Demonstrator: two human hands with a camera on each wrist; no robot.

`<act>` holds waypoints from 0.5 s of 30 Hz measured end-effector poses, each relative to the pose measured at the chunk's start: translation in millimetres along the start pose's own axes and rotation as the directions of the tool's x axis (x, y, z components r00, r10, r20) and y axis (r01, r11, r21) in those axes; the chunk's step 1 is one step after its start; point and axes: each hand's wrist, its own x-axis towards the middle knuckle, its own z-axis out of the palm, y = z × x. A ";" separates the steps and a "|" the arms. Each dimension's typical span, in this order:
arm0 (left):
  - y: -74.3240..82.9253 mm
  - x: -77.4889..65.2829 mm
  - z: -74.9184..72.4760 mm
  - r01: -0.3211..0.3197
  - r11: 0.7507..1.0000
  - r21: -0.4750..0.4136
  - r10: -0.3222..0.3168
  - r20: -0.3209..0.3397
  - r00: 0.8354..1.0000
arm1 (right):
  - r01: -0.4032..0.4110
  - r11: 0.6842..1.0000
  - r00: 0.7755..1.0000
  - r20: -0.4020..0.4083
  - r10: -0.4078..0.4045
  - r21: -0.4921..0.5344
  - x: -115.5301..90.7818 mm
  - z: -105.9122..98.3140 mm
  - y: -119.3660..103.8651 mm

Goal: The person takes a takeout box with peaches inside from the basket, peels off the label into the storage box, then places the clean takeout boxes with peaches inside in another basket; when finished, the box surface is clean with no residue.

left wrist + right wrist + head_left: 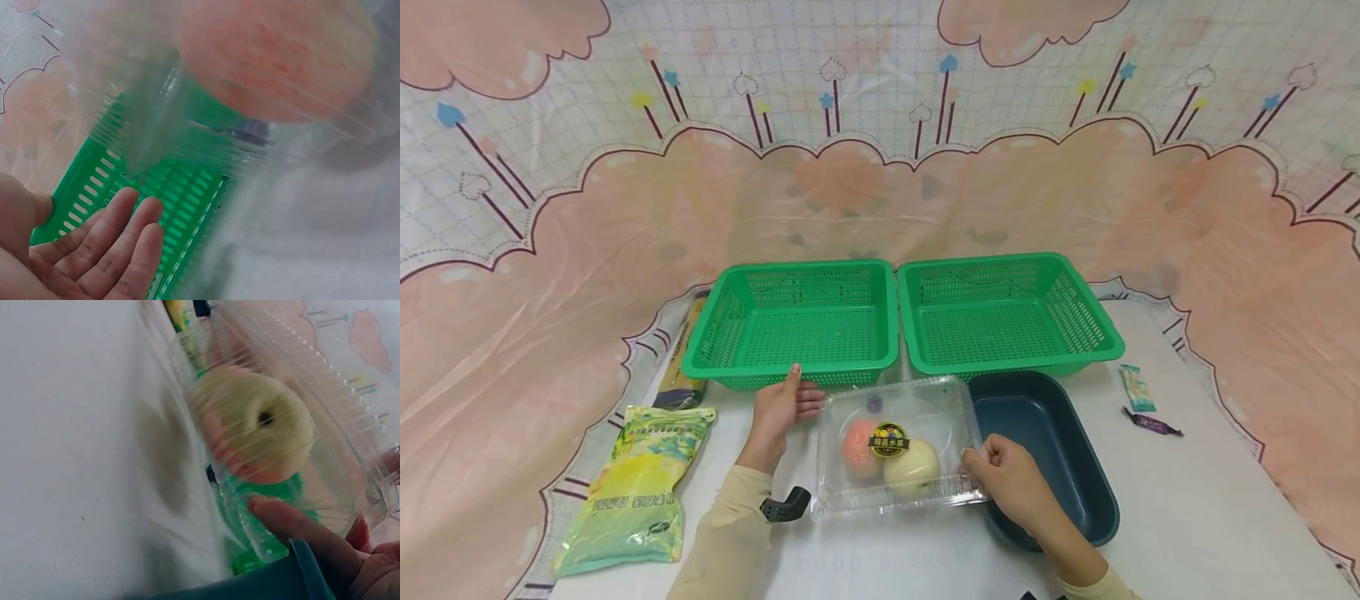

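A clear plastic fruit box [928, 408] with a black and gold label [889, 439] hangs tilted over the white table, its lid closed. Inside lie a reddish-pink round fruit [859, 450] and a pale yellow round fruit [262, 428] with a dark spot. A small dark purple thing [874, 404] shows through the lid; its kind is unclear. My right hand [1011, 479] pinches the box's right edge. At the left edge, my left hand [780, 410] has its fingers extended and the thumb raised, close to the green basket [790, 372]; whether it touches the box is unclear.
A second green basket [1011, 367] stands at the back right. Partly under the box is a dark blue basin [1093, 475]. Two small wrapped packets, pale green [1137, 388] and purple [1152, 422], lie right. A yellow-green bag [636, 492] and a brown package [681, 367] lie left.
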 end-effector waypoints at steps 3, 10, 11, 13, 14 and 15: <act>0.2 0.1 0.1 -0.003 1.000 -0.001 0.003 0.004 1.000 | 0.001 1.000 1.000 0.010 -0.001 -0.028 0.7 0.3 -2.5; -0.8 0.7 -0.7 -0.001 1.000 0.007 0.001 0.003 1.000 | -0.011 0.996 1.000 0.015 0.012 -0.090 3.4 1.1 -7.2; -1.0 0.9 -0.8 -0.001 1.000 0.007 0.001 0.002 1.000 | -0.016 0.995 1.000 0.016 0.018 -0.094 3.6 1.2 -7.1; -1.4 0.9 -1.1 0.000 1.000 0.011 0.000 -0.001 1.000 | -0.028 0.993 0.999 0.022 0.031 -0.113 3.7 1.5 -7.7; -1.5 0.8 -1.2 0.001 1.000 0.011 -0.001 -0.001 1.000 | -0.031 0.992 0.999 0.028 0.034 -0.119 3.7 1.6 -8.3; -1.7 0.7 -1.4 0.003 1.000 0.011 -0.003 -0.003 1.000 | -0.030 0.992 0.999 0.035 0.034 -0.121 3.8 1.8 -8.8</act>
